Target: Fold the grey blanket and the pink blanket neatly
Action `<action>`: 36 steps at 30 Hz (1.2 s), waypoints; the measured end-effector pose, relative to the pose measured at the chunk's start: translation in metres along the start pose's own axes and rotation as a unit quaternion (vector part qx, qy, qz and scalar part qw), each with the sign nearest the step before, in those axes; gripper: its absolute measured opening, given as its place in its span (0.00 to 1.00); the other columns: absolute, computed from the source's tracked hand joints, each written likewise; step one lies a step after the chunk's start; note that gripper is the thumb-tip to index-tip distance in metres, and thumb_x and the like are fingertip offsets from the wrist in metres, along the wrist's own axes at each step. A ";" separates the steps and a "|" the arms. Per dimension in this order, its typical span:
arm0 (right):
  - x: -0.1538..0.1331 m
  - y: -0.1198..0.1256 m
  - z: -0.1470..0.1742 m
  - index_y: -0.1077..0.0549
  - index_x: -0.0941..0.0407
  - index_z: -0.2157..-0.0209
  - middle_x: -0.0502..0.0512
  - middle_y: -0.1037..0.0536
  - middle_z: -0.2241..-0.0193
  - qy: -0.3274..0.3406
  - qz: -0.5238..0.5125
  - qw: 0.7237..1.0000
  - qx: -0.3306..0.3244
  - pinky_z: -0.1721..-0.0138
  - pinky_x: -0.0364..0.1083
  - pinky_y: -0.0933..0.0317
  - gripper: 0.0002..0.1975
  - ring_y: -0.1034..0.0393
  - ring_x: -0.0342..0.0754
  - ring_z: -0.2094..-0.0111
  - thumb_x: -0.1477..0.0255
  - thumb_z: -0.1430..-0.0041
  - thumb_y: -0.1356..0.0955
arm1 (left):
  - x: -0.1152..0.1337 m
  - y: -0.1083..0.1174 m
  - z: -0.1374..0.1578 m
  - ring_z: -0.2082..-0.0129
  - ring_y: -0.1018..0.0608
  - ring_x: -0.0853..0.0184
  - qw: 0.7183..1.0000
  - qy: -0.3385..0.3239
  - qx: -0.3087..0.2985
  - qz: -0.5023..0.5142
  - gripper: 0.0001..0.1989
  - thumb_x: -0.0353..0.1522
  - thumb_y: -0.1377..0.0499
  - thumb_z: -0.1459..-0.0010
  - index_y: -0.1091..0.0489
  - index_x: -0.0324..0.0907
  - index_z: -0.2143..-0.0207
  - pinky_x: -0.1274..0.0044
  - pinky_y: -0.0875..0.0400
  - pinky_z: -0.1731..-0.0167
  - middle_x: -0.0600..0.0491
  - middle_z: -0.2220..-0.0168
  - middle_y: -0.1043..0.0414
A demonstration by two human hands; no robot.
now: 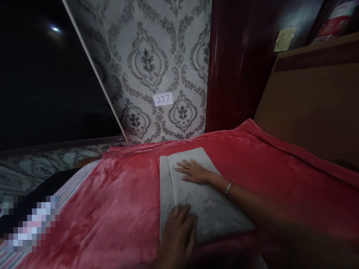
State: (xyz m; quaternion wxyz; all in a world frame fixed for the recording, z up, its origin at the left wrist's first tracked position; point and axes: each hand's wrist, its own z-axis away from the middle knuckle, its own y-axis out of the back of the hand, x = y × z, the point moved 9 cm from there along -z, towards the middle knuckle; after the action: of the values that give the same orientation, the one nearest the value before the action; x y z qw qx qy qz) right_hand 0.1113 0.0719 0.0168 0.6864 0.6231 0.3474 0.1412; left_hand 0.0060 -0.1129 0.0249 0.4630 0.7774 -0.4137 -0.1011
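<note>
A folded grey plush cloth (207, 209) lies on a red blanket (126, 209). A lengthwise crease runs near its left side. Across its upper part my right hand (195, 172) rests palm down, open, fingers spread, with a bracelet (228, 188) on the wrist. Closer to me, my left hand (179, 231) is over the cloth's lower left part. Its fingers are slightly bent and apart, a bit blurred, with nothing seen in them. The near edge of the cloth is in shadow.
A large dark screen (50, 74) leans at the left. Behind stand a patterned wall (148, 63) with a paper label (163, 99) reading 277 and a dark red glossy panel (235, 67). A cardboard box (316, 101) is at the right, below a red-labelled bottle (336, 22).
</note>
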 end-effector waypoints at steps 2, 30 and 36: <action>0.010 0.000 -0.014 0.49 0.43 0.30 0.51 0.55 0.29 -0.007 0.005 1.000 0.001 0.32 0.64 0.72 0.31 0.67 0.57 0.28 0.50 0.31 0.44 | -0.003 -0.004 0.002 0.48 0.25 0.55 1.000 -0.003 -0.007 -0.006 0.20 0.25 0.45 0.43 0.29 0.48 0.48 0.61 0.24 0.51 0.46 0.43 0.27; -0.043 -0.016 -0.006 0.51 0.51 0.29 0.58 0.54 0.29 0.093 -0.011 0.995 -0.043 0.32 0.62 0.70 0.36 0.65 0.55 0.29 0.48 0.32 0.43 | -0.006 -0.011 0.004 0.50 0.26 0.57 0.999 0.002 0.046 0.014 0.23 0.22 0.45 0.51 0.29 0.47 0.53 0.63 0.25 0.52 0.49 0.46 0.26; -0.027 -0.020 -0.034 0.52 0.52 0.29 0.53 0.55 0.29 0.059 -0.028 0.997 -0.034 0.31 0.59 0.72 0.35 0.68 0.52 0.28 0.50 0.30 0.46 | -0.011 -0.021 0.009 0.53 0.25 0.56 0.997 0.013 0.065 -0.024 0.22 0.24 0.42 0.53 0.27 0.48 0.55 0.64 0.25 0.55 0.50 0.48 0.24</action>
State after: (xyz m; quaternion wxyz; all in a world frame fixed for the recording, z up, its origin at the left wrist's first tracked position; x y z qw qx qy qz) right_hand 0.0649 0.0776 0.0060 0.6891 0.5802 0.3997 0.1696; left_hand 0.0058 -0.1060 0.0005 0.4141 0.8171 -0.3942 -0.0749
